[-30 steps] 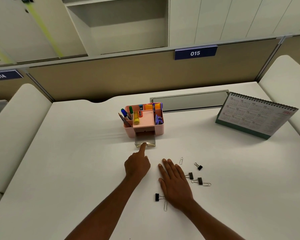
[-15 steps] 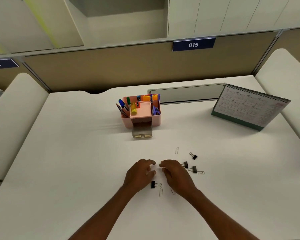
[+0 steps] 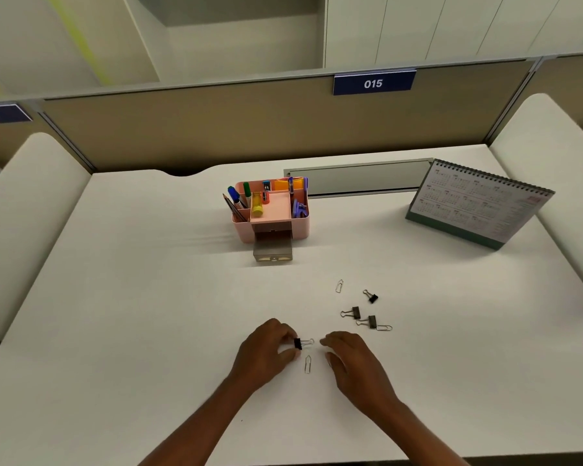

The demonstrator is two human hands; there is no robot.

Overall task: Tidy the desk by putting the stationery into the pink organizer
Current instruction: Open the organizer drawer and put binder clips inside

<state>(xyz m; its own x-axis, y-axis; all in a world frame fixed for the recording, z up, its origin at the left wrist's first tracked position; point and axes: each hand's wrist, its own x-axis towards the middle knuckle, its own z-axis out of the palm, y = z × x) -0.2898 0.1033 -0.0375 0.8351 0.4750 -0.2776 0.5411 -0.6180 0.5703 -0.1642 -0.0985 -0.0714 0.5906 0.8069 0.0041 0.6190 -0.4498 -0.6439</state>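
The pink organizer [image 3: 297, 227] stands mid-desk with pens, markers and clips in its compartments, and its small clear drawer [image 3: 272, 253] is pulled out toward me. My left hand [image 3: 266, 351] pinches a black binder clip [image 3: 298, 343] between thumb and fingers near the desk surface. My right hand [image 3: 354, 361] hovers just right of it, fingers curled and apart, holding nothing that I can see. A paper clip [image 3: 307, 364] lies between the hands. Three more binder clips [image 3: 355, 312] [image 3: 372, 321] [image 3: 372, 297] and another paper clip [image 3: 339, 286] lie beyond my right hand.
A desk calendar [image 3: 478, 203] stands at the right rear. A grey cable tray lid [image 3: 360, 178] runs behind the organizer. A beige partition [image 3: 216, 129] closes the far side of the white desk [image 3: 132, 314], with padded dividers at both sides.
My left hand drew back from the drawer to the near clips and took hold of a black binder clip. My right hand lifted from flat on the desk and curled.
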